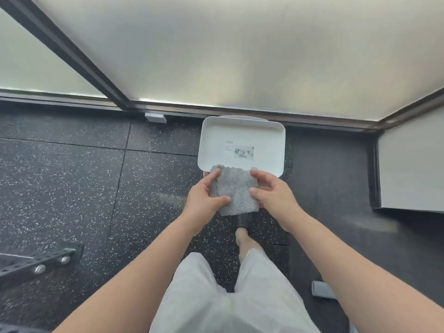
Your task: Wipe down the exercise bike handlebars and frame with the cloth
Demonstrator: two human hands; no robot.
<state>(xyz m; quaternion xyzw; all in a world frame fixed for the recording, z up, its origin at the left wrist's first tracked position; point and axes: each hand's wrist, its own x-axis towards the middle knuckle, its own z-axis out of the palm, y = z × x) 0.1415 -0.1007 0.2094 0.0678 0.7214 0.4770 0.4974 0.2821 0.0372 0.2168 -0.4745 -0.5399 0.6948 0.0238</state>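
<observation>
A small grey cloth (236, 191) is folded into a rough square and held up in front of me, just over the near edge of a white tray. My left hand (204, 200) grips its left side, thumb on top. On the cloth's right side my right hand (271, 195) pinches it with thumb and fingers. No exercise bike handlebars show in this view.
The white rectangular tray (211, 138) with a small label stands on the speckled black rubber floor near a frosted glass wall (216, 56). A black perforated metal beam with bolts (36, 265) lies at the lower left. A white panel (410, 169) stands at the right. My legs and one foot are below.
</observation>
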